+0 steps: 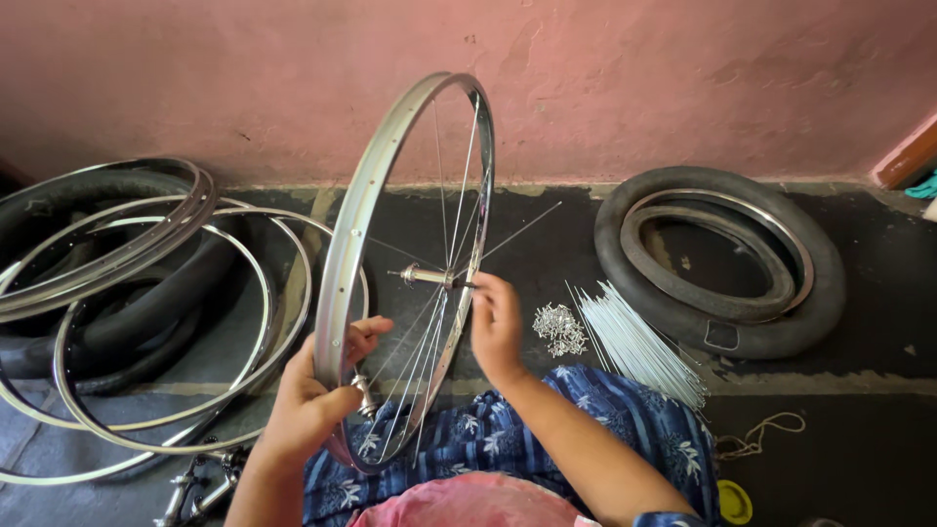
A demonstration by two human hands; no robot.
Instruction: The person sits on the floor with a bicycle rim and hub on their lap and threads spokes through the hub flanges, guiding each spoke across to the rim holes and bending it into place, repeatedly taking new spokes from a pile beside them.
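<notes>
Left hand (312,400) clenched on the wheel rim (353,224), upright over the lap; right hand (496,327) pinches a spoke (517,232) at the hub (422,276). Loose spoke could slip out; the rim may tip if the left grip slackens.

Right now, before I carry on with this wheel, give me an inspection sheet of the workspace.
Surface: dark floor, worn, with pale seams.
Job's things: silver wheel rim held upright, partly spoked; hub at its centre; one spoke juts out to the right.
Clutter: bundle of loose spokes; heap of small nipples; bare rims stacked on the left; black tyre with a rim inside on the right; string; yellow lid.
Grippers: left hand grips the rim's lower edge; right hand at the spokes near the hub.
Cables: nothing seen.
Surroundings: pink wall, scuffed.
</notes>
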